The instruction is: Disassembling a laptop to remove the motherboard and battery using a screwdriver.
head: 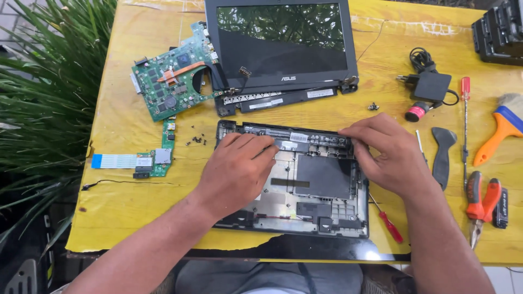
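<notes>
Pressing hands: left hand (239,166) and right hand (381,152) lie flat-fingered on the battery (305,139), gripping nothing.
Handling: laptop base (305,209) likely light, brittle; hold edges.

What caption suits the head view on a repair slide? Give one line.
Both hands, left hand and right hand, press on an opened laptop base beside a green motherboard on a yellow table.

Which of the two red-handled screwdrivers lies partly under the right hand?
The short red-handled screwdriver at the laptop base's lower right corner; its shaft runs under the right hand. The long one lies apart, further right.
</notes>
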